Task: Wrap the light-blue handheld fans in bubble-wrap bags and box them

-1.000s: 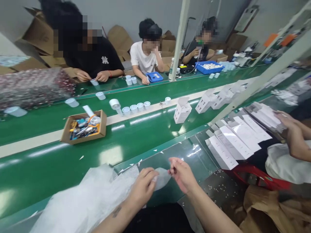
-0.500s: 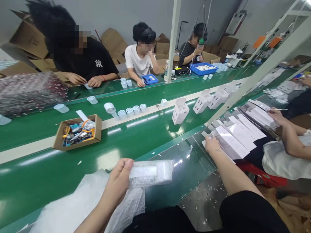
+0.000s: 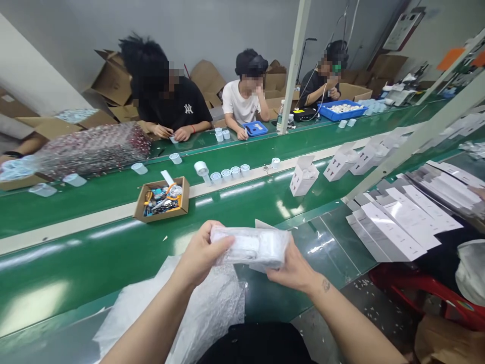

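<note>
Left hand (image 3: pixel 200 255) and right hand (image 3: pixel 297 265) are raised before the wearer, with plastic sheeting (image 3: pixel 215 303) below, a tool box (image 3: pixel 185 196) beyond and flat cartons (image 3: pixel 394 222) to the right. Both are closed on opposite ends of a wrapped packet (image 3: pixel 248 247), white card (image 3: pixel 264 224) showing behind. Green belt (image 3: pixel 132 258) runs across, people (image 3: pixel 242 101) along its far side, grey wall (image 3: pixel 212 30) behind them

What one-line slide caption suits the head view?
Left hand gripping a plastic-wrapped packet, right hand at its other end, white card partly hidden behind it, before a green conveyor.
</note>
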`<act>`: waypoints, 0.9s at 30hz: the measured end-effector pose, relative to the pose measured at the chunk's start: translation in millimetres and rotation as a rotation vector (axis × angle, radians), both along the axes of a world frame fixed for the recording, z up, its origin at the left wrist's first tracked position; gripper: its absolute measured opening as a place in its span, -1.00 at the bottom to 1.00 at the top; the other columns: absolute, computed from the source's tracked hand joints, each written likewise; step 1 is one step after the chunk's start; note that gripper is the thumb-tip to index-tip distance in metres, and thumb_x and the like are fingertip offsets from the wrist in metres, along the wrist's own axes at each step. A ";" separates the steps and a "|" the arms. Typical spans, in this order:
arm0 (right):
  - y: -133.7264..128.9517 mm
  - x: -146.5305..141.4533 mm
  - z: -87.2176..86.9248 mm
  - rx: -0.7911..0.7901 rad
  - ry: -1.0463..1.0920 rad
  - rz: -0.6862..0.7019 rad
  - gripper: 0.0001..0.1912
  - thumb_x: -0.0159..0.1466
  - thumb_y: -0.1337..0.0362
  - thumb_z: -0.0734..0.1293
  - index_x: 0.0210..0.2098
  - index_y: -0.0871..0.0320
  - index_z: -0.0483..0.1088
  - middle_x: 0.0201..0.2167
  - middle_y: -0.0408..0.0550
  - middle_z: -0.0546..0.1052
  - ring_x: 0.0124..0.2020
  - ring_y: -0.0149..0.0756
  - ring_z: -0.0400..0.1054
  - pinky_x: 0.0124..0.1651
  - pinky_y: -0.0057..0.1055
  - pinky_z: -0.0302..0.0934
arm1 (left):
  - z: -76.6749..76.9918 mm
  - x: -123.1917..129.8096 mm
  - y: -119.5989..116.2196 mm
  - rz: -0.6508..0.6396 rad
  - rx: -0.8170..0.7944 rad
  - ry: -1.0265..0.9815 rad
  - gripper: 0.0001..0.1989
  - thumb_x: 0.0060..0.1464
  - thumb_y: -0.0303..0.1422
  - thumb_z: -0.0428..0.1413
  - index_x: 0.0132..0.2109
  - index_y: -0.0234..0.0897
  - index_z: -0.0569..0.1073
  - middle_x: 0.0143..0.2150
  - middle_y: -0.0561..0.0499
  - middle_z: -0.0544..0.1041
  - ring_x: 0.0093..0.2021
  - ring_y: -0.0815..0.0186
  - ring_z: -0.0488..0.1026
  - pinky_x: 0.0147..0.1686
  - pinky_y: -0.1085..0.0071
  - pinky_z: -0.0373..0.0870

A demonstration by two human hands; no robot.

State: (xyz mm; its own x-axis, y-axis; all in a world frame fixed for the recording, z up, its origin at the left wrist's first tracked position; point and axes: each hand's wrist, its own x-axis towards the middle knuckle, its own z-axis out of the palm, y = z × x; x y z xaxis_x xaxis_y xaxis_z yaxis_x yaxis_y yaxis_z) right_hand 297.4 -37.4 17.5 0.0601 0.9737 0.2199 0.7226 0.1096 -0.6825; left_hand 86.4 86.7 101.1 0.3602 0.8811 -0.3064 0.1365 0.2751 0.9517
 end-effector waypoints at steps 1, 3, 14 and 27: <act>0.2 -8.3 -9.1 0.014 -0.012 0.002 -0.30 0.02 0.33 0.43 0.09 0.05 0.09 -0.04 0.05 0.24 -0.01 -0.08 0.31 -0.04 -0.12 0.38 | -2.4 -3.8 -2.6 0.004 0.167 0.171 -0.62 -0.18 -0.17 0.30 -0.28 -0.22 0.34 -0.48 0.16 0.40 -0.50 0.39 0.35 -0.52 0.48 0.32; 1.0 -19.3 -25.2 0.035 -0.030 0.023 -0.36 0.06 0.35 0.41 0.06 0.03 0.07 -0.01 0.06 0.21 -0.02 -0.09 0.32 -0.08 -0.11 0.40 | -7.5 -10.3 -9.7 0.011 0.483 0.478 -0.75 -0.03 -0.19 0.19 -0.25 -0.21 0.36 -0.40 0.10 0.46 -0.41 0.32 0.41 -0.41 0.41 0.37; 8.1 -16.9 -40.1 -0.035 0.190 0.087 -0.28 0.05 0.33 0.41 0.07 0.04 -0.06 0.03 0.10 0.32 0.04 -0.03 0.37 0.03 -0.04 0.34 | -1.4 60.3 -28.5 -0.784 0.974 1.096 -0.79 0.23 -0.44 -0.01 -0.02 -0.34 0.41 -0.14 -0.17 0.52 -0.14 0.10 0.50 -0.26 0.30 0.45; 7.6 22.6 -28.5 -0.157 0.327 0.085 -0.37 0.14 0.31 0.36 0.13 0.05 0.02 0.02 0.07 0.41 -0.05 -0.15 0.45 0.00 -0.13 0.39 | -33.4 14.6 -66.0 -0.738 1.253 0.727 -0.58 0.28 -0.07 0.00 0.13 -0.20 0.43 0.09 -0.12 0.54 0.32 0.03 0.20 0.33 -0.18 -0.17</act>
State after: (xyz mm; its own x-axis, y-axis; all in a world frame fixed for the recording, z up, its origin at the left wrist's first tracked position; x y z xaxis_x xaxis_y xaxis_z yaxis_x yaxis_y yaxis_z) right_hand 319.9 -29.9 -11.0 0.0199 0.9986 0.0496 0.4562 0.0351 -0.8892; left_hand 101.0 20.6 67.7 0.9020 0.4064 0.1458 0.3763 -0.9056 0.1957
